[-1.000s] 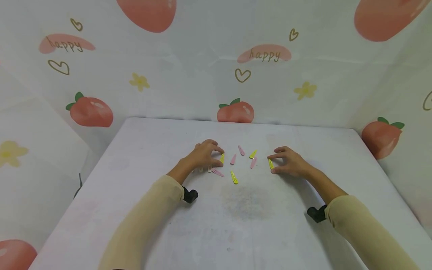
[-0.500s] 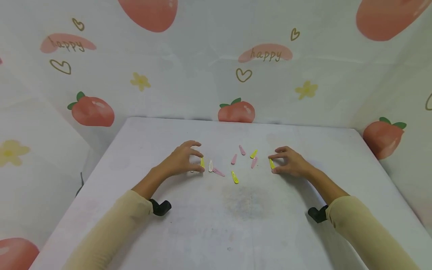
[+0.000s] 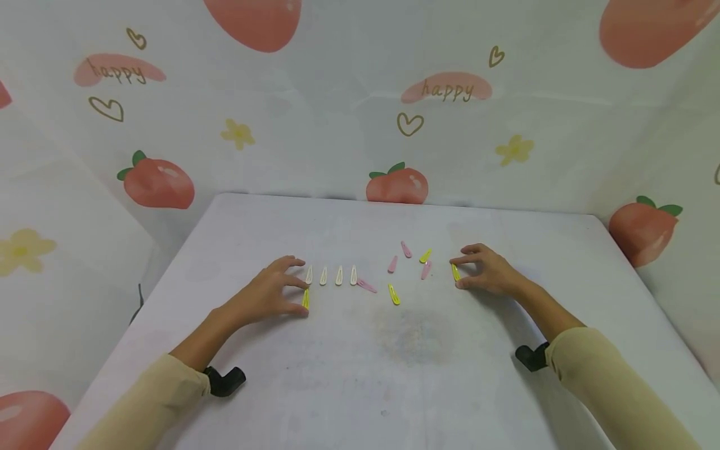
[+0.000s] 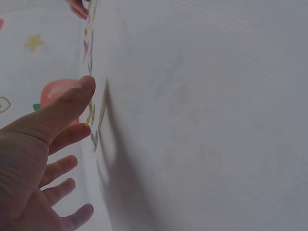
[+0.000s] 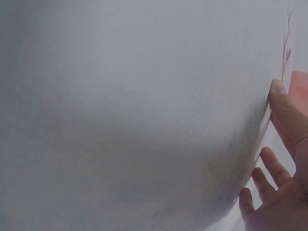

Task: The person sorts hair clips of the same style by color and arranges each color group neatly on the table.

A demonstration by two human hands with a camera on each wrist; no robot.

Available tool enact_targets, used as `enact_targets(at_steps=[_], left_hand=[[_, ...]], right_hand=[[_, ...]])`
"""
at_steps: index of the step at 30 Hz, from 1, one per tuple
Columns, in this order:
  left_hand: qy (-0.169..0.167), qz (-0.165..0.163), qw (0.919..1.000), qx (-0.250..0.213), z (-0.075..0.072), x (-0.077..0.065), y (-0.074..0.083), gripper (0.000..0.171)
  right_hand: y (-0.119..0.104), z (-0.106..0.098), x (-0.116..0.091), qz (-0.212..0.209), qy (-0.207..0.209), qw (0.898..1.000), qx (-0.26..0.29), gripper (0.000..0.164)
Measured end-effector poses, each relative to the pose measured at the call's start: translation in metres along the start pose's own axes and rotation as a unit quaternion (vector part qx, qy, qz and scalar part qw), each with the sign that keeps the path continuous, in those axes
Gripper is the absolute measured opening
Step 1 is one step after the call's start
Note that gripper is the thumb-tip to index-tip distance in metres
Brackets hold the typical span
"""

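Note:
Between the thumb and index finger of my left hand (image 3: 270,292) is a yellow snap hair clip (image 3: 305,299), held by its two ends just in front of the leftmost white clip (image 3: 309,275). The left wrist view shows the same yellow clip (image 4: 89,113) pinched above its shadow, the other fingers spread. My right hand (image 3: 488,270) pinches another yellow hair clip (image 3: 455,273) end to end at the right of the group. In the right wrist view the right thumb (image 5: 285,108) shows near the table surface; the clip there is hidden.
Several white hair clips (image 3: 339,275) stand in a row. A pink clip (image 3: 367,285) lies by the row's right end. Loose pink clips (image 3: 392,264) and yellow clips (image 3: 394,294) lie mid-table. A peach-print cloth (image 3: 326,112) hangs behind the white table (image 3: 360,375).
My left hand has carried its yellow clip left and toward me, past the white row, uncovering the white clips. My right hand has stayed in place with its clip.

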State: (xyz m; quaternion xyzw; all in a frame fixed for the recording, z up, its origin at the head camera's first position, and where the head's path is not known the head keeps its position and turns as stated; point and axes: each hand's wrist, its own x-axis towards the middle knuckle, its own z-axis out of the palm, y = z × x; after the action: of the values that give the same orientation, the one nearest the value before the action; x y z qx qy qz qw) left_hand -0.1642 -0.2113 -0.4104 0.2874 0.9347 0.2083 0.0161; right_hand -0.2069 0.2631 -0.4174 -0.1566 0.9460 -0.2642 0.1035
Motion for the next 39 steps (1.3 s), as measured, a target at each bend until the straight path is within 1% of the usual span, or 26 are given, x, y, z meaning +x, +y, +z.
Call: enact_targets(at_steps=[4,10,16,20,22,26,30,35,39], left_hand=[[-0.001,0.002,1.0000,-0.002,0.002,-0.004,-0.001,0.048],[-0.006,0.003,1.0000,-0.002,0.006,-0.007,-0.003,0.049],[-0.004,0.008,0.9999,0.006,0.004,-0.006,-0.002,0.052],[0.008,0.009,0.9998,0.013,0.000,-0.003,0.001,0.055],[0.016,0.014,0.9997,0.009,-0.001,0.000,0.004,0.054],[0.029,0.019,0.9993,-0.012,0.002,0.010,0.016,0.048],[0.032,0.033,0.9988,-0.020,0.013,0.027,0.035,0.044],[0.024,0.059,0.9979,0.000,0.033,0.054,0.061,0.043],[0.010,0.066,0.9976,0.018,0.047,0.074,0.076,0.046]], right_hand=[[0.000,0.000,0.000,-0.002,0.001,1.000,-0.006,0.054],[0.001,0.000,0.001,-0.010,0.005,1.000,-0.012,0.054],[0.003,0.000,0.001,-0.011,0.007,1.000,-0.010,0.054],[0.003,0.000,0.002,-0.009,0.005,1.000,-0.007,0.054],[0.003,0.000,0.001,-0.007,0.003,1.000,-0.006,0.054],[0.003,0.000,0.001,-0.007,0.004,1.000,-0.005,0.053],[0.002,0.000,0.000,-0.007,0.004,1.000,-0.002,0.053],[0.003,0.001,0.001,-0.007,0.001,1.000,0.002,0.054],[0.003,0.000,0.001,-0.009,0.004,1.000,0.005,0.054]])
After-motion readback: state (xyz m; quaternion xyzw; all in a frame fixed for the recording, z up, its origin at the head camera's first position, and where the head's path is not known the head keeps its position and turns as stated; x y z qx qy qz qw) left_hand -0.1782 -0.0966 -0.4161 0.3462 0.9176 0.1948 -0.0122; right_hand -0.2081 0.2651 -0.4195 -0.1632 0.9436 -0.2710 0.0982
